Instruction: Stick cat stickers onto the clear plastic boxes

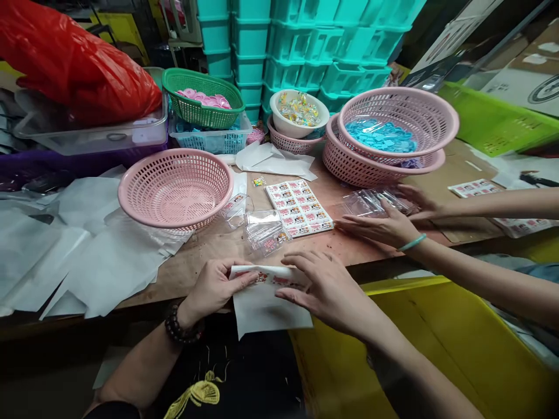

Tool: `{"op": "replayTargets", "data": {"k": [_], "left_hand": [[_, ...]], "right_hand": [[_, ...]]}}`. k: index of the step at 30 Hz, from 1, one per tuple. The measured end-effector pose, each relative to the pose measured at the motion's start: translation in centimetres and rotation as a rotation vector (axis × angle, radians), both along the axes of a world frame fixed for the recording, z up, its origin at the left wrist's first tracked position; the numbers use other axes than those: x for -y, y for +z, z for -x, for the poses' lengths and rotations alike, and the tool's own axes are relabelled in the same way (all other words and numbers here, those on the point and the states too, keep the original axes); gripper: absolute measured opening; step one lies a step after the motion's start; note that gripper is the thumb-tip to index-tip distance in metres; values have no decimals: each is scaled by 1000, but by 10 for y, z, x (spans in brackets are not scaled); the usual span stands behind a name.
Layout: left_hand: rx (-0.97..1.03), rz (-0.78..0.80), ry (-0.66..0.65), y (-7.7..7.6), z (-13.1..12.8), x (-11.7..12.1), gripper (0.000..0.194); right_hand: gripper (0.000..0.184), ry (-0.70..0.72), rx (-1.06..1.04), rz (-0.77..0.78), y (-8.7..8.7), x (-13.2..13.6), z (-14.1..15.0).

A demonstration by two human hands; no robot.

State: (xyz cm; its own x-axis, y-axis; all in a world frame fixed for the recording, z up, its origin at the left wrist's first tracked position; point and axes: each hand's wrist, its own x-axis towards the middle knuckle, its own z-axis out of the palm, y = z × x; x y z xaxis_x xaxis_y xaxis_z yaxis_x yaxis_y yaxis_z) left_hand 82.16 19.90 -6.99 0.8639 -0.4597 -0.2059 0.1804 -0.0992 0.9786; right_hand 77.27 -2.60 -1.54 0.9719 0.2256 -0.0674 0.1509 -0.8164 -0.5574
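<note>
In front of me is a white sheet [273, 308] with a row of red printed stickers along its top edge. My left hand [218, 285] pinches its top left corner between thumb and fingers. My right hand [327, 285] lies over the sheet's right end, thumb and fingers apart; whether it touches the sheet I cannot tell. Just beyond, on the table, is a small pile of clear plastic cases [264, 230], some with printed pictures showing. Behind that pile lies a stack of printed sticker sheets [299, 206].
At right, a co-worker's hands [388, 224] gather more clear cases [375, 201]. A pink basket [174, 157] stands left, beside crumpled white paper [100, 238]. Stacked pink baskets [449, 125] with blue pieces and a white bowl [279, 116] stand behind. A yellow bin [432, 337] is below.
</note>
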Motion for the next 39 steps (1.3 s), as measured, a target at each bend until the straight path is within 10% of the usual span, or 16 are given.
{"op": "replayTargets", "data": {"k": [4, 10, 24, 28, 34, 39], "left_hand": [[67, -26, -50, -1, 4, 0, 30], [22, 40, 26, -4, 2, -1, 42], [-94, 113, 78, -15, -1, 8, 45], [-223, 225, 20, -16, 1, 9, 52], [-244, 233, 22, -20, 1, 7, 48], [-239, 162, -30, -19, -5, -7, 45]], "right_hand": [[24, 35, 176, -34, -1, -21, -1], [24, -69, -160, -435, -11, -21, -13], [23, -241, -91, -557, -23, -25, -15], [17, -234, 71, -520, -29, -28, -13], [14, -109, 402, -68, -49, -39, 8], [4, -206, 477, -319, -37, -31, 12]]}}
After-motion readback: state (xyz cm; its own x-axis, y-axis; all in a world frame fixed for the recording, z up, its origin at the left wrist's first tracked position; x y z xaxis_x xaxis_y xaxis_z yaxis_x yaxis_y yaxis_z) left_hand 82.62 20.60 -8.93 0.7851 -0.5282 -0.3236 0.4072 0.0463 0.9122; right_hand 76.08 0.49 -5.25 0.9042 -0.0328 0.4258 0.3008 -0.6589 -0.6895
